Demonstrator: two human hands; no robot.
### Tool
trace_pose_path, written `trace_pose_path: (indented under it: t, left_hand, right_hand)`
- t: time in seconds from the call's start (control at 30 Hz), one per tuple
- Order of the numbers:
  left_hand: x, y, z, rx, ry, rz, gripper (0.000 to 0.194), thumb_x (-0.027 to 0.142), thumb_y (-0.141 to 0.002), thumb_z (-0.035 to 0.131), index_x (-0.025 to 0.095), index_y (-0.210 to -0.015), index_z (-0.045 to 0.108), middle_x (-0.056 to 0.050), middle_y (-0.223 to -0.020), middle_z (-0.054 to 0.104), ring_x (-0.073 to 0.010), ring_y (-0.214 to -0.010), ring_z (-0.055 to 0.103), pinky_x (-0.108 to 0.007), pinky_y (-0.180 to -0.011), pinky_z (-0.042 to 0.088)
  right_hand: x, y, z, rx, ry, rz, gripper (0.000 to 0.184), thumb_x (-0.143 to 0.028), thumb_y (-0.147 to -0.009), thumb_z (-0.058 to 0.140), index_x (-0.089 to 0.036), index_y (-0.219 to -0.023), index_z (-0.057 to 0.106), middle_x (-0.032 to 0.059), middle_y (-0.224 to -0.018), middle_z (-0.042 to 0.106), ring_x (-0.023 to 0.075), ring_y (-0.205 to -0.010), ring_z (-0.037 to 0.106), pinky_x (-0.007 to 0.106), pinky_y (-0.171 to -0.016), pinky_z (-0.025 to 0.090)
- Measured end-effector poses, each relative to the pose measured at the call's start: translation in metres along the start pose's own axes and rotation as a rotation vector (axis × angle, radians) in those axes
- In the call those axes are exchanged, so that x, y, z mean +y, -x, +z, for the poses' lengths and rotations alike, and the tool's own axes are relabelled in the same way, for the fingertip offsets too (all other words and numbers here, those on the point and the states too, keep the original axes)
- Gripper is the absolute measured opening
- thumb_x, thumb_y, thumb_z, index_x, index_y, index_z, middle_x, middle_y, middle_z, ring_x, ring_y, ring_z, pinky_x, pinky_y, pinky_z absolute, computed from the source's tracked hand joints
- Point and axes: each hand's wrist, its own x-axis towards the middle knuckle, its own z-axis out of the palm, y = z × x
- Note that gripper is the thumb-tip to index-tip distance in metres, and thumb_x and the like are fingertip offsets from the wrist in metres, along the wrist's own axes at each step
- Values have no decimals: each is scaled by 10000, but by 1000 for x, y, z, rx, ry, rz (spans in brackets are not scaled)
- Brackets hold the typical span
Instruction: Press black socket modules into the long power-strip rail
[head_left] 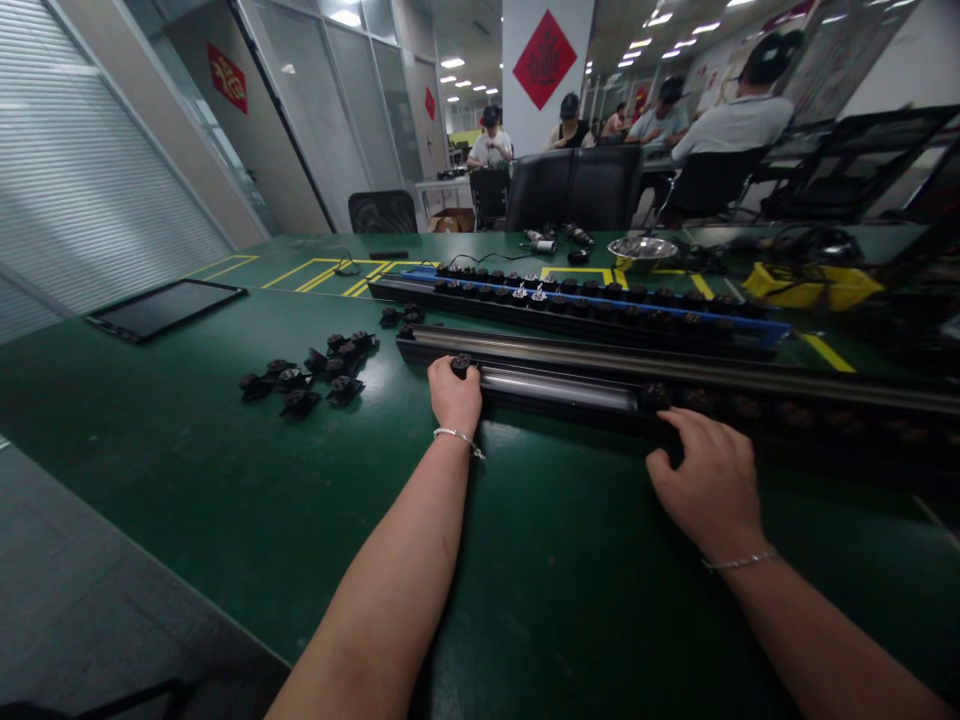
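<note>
My left hand [455,398] is closed round a small black round part [461,365] at the left end of a long black rail [555,388]. The rail lies lengthwise across the table, and a smooth grey stretch of its channel shows between my hands. Along its right part sit several similar black parts [742,405], dim and hard to make out. My right hand [709,480] is at the near edge of the rail, thumb and fingers apart, with nothing visible in it. Its fingertips are close to another black part [656,394]; whether they touch cannot be told.
Loose black parts [292,378] lie in a cluster at left on the green table [225,480]. Behind are a blue-edged rail [592,305] filled with parts, a metal bowl [642,250], a yellow tray [814,287] and a flat black panel [169,308]. People sit farther back.
</note>
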Motion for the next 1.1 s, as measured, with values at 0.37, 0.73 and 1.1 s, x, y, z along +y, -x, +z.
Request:
trace_pose_path:
  t: [0.37, 0.73, 1.1]
  left_hand:
    - [-10, -12, 1, 55, 39, -111, 250, 221, -708, 545, 173, -942, 621, -77, -1016, 624, -188, -1017, 555, -316, -948, 412]
    - [-29, -34, -11, 162, -13, -158, 298, 245, -725, 528, 176, -1001, 617, -65, -1029, 638, -183, -1015, 562, -302, -938, 412]
    - [-49, -53, -37, 270, -178, -364, 297, 238, -734, 525, 227, -1026, 584, -114, -1062, 632, -301, -1093, 511, -491, -901, 399]
  right_hand:
    - [2, 0, 1, 26, -3, -32, 395, -213, -728, 475, -150, -1110, 555, 126, -1139, 585, 282, -1097, 480, 458, -929, 378]
    - [1, 0, 0, 25, -27, -26, 411, -207, -728, 479, -154, -1129, 549, 125, -1152, 581, 284, -1110, 476, 477, -934, 381]
    - [1, 0, 1, 25, -43, -23, 418, -203, -721, 462, -179, -1130, 545, 116, -1150, 578, 288, -1100, 470, 495, -910, 385]
